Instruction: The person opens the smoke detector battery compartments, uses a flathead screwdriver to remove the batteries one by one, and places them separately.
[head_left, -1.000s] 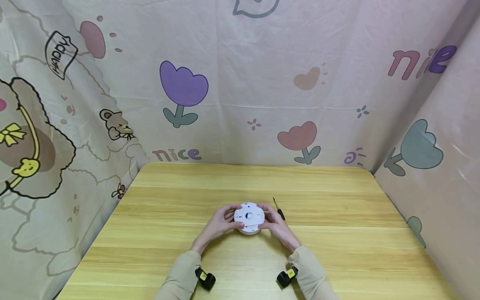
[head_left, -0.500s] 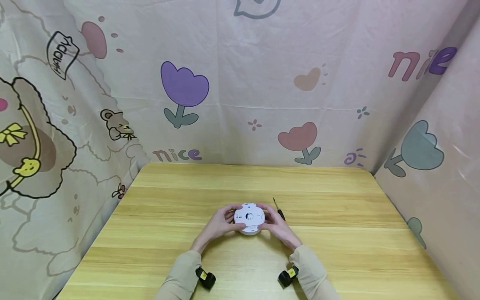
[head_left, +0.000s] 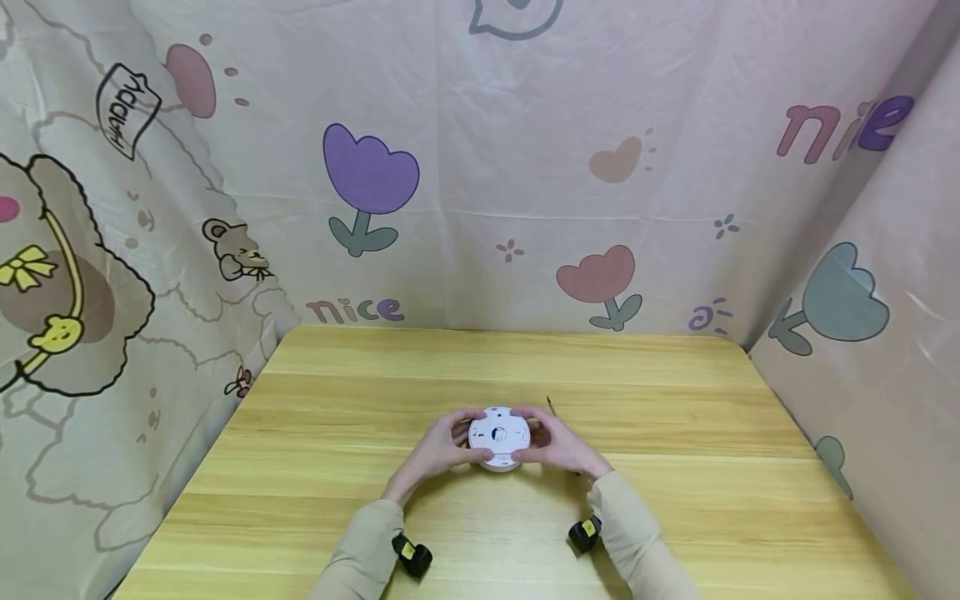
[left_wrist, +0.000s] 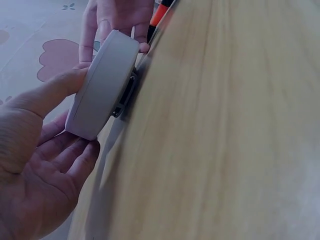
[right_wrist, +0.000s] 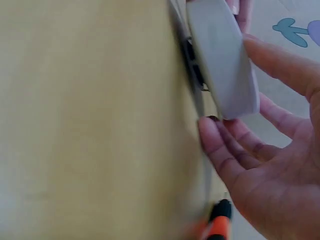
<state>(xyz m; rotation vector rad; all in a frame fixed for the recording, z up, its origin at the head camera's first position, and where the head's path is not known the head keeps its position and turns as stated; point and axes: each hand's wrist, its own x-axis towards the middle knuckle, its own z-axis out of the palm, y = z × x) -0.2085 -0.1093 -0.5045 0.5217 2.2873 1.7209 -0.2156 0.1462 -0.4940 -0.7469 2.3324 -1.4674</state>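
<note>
Cartoon-printed cloth walls in the wooden tabletop (head_left: 675, 500), and near its middle, toward my edge, my left hand (head_left: 438, 450) and right hand (head_left: 561, 446) curl around the round white device (head_left: 498, 436), not yet opened I judge, screwdriver (head_left: 550, 405) untouched beside it.

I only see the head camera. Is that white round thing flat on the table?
Observer: No. In the left wrist view the disc is raised, with dark parts under it, above the table.
Child: What's the stick behind the right hand?
Observer: The right wrist view shows a screwdriver with an orange and black handle.
Child: Do both hands hold the disc?
Observer: Yes. The left hand and right hand grip its rim, thumbs on top.
</note>
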